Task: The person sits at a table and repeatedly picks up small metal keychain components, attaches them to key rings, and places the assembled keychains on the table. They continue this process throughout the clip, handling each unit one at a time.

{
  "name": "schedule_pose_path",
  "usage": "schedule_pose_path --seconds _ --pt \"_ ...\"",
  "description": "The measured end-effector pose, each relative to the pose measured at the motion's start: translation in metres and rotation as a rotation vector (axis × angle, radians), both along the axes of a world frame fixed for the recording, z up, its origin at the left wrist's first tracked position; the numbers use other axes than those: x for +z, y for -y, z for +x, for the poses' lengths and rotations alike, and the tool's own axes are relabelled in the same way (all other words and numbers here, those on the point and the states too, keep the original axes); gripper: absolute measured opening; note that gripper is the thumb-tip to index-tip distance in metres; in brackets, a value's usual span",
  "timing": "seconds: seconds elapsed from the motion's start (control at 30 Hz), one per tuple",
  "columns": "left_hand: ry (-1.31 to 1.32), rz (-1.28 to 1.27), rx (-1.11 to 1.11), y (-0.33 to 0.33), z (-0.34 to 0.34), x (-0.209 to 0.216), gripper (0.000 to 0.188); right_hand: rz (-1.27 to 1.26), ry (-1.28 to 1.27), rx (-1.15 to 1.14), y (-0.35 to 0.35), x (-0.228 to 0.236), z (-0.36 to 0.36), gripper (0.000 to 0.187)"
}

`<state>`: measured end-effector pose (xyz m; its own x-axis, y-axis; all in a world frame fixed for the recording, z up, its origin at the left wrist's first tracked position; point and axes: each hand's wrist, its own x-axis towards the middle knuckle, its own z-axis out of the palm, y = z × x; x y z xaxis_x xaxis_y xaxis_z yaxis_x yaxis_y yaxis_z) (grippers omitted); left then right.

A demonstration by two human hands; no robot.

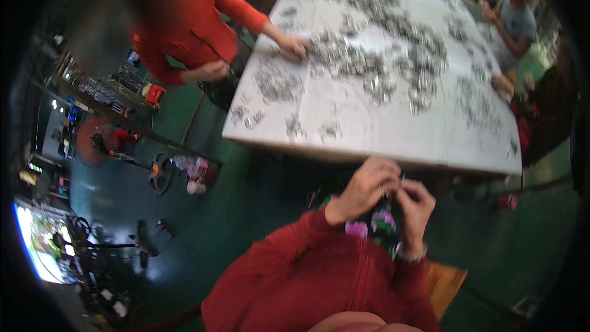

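Observation:
My left hand (372, 184) and my right hand (416, 204) meet in front of my chest, just off the table's near edge. The fingers of both are pinched together, and a small, thin metal-looking piece (402, 177) shows between them; its exact kind is too small to make out. Beyond them stands a large white-covered table (362, 138), with a heap of small shiny metal pieces (369, 64) across its middle. Smaller groups of thin metal pieces (295, 126) lie near its front left edge.
A person in a red top (203, 18) reaches onto the table's left side. Several other people sit around the far and right sides. A standing fan (95, 141) is on the green floor (246, 209) at left. A wooden seat (445, 283) shows beside me.

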<state>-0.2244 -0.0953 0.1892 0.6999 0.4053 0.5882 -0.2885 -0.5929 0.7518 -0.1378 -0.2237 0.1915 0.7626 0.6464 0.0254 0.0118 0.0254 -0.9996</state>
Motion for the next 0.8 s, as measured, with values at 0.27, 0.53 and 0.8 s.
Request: schedule_pose_path --seconds 0.27,0.53,0.8 --pt "0.063 -0.275 -0.191 0.004 0.007 -0.023 0.012 0.152 0.043 0.008 0.013 -0.007 0.044 0.016" --pt "0.022 -0.199 -0.240 -0.001 0.023 -0.033 0.019 0.082 0.162 -0.165 -0.077 -0.081 0.204 0.021" --pt "0.045 -0.356 -0.266 0.006 0.013 -0.039 0.017 -0.711 0.668 -0.221 -0.145 -0.105 0.263 0.034"
